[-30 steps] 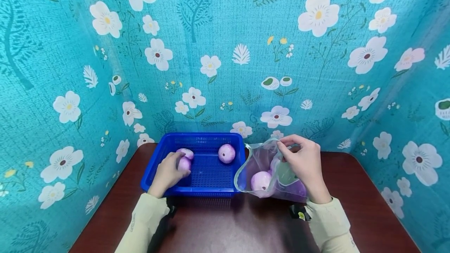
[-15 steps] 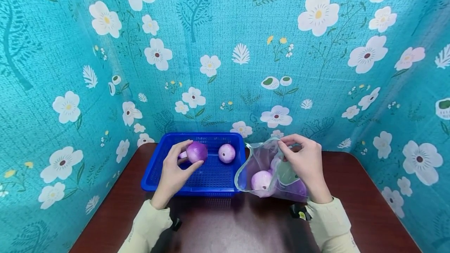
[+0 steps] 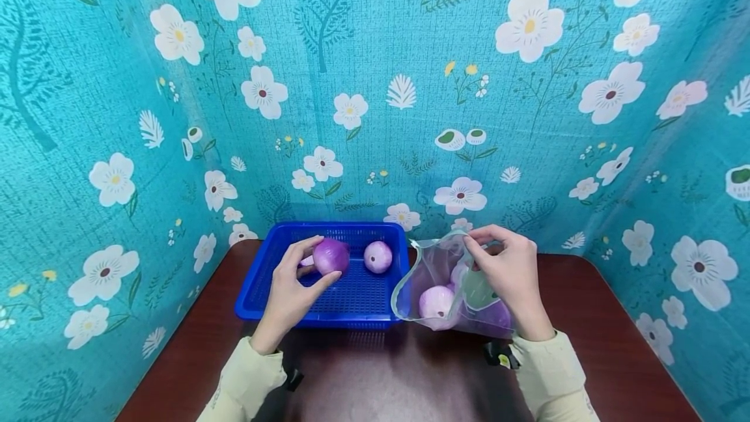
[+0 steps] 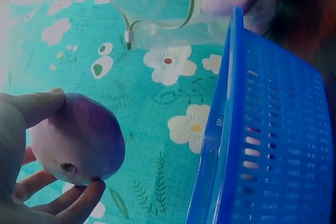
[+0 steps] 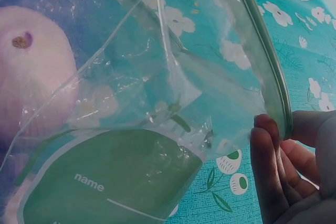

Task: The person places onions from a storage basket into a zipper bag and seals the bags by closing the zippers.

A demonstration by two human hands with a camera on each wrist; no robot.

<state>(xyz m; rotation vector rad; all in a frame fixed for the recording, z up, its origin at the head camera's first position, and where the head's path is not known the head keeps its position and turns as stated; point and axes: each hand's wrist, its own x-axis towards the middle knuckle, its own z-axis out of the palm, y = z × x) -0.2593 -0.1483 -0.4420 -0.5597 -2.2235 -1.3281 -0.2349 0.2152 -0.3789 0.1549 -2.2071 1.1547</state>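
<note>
My left hand (image 3: 290,288) grips a purple onion (image 3: 331,257) above the left half of a blue plastic basket (image 3: 328,321). In the left wrist view, thumb and fingers curl round this onion (image 4: 84,142), clear of the basket wall (image 4: 283,103). A second onion (image 3: 377,256) lies at the basket's right end; a third (image 3: 306,262) is partly hidden behind my left fingers. To the right, my right hand (image 3: 506,272) pinches the rim of a clear zip bag (image 3: 430,262), whose mouth gapes toward the basket. Inside the bag sit onions (image 3: 436,303), some partly covered by its green label (image 5: 115,177).
Basket and bag stand side by side on a dark red-brown table (image 3: 375,370). Behind and at both sides hangs a teal flowered curtain (image 3: 375,168). A zip slider (image 4: 128,36) shows at the bag's rim in the left wrist view.
My left hand has lifted an onion from the basket's left end and moved it slightly up and right. The right hand and the bag have stayed almost still.
</note>
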